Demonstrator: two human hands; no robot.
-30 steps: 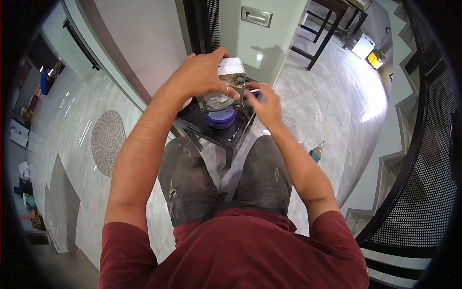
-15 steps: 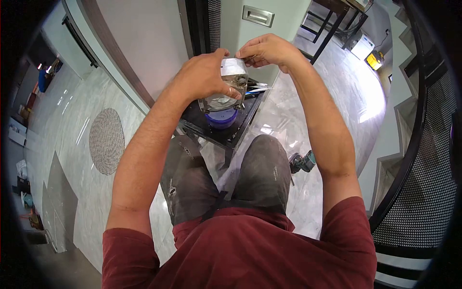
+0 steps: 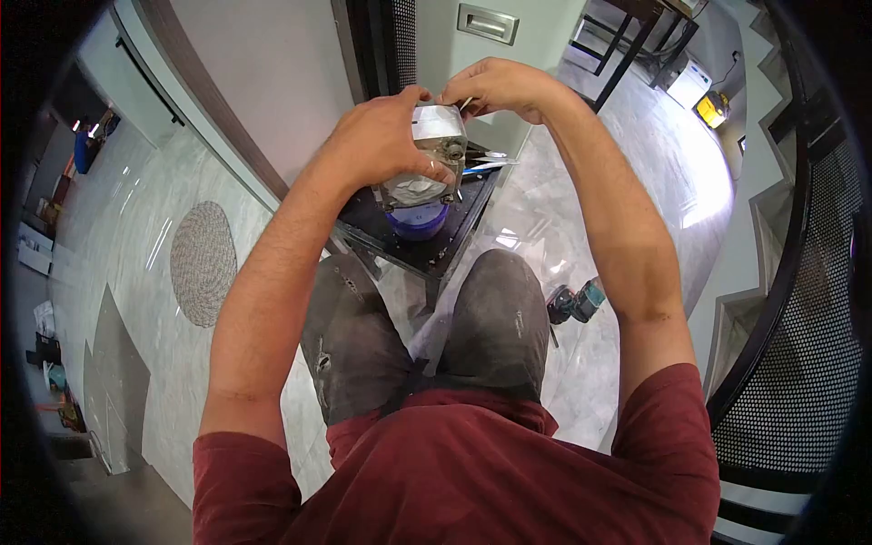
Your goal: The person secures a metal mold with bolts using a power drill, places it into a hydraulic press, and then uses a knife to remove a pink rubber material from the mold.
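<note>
My left hand point(image 3: 386, 141) is wrapped round the near left side of a boxy silver metal fitting point(image 3: 436, 130), thumb across its front. The fitting has a round knob or screw on its front face and a crumpled-looking pale part lower down. At its far top edge my right hand point(image 3: 486, 88) is closed in a pinch, beside a thin pale strip; what the fingertips hold is mostly hidden. Below the fitting, a round purple tub point(image 3: 418, 223) rests on a black stand point(image 3: 368, 238). Several slim tools point(image 3: 486, 163) lie on the stand, right of the fitting.
A teal power tool point(image 3: 574, 302) is on the shiny floor by my right knee. A round woven mat point(image 3: 203, 263) lies left. Stairs with a black mesh railing point(image 3: 790, 363) rise at right. A recessed handle point(image 3: 488, 24) is in the pale panel ahead.
My right hand has shifted slightly left along the fitting's far edge, and its wrist has turned. The thin pale strip shows more plainly. My left hand keeps its grip.
</note>
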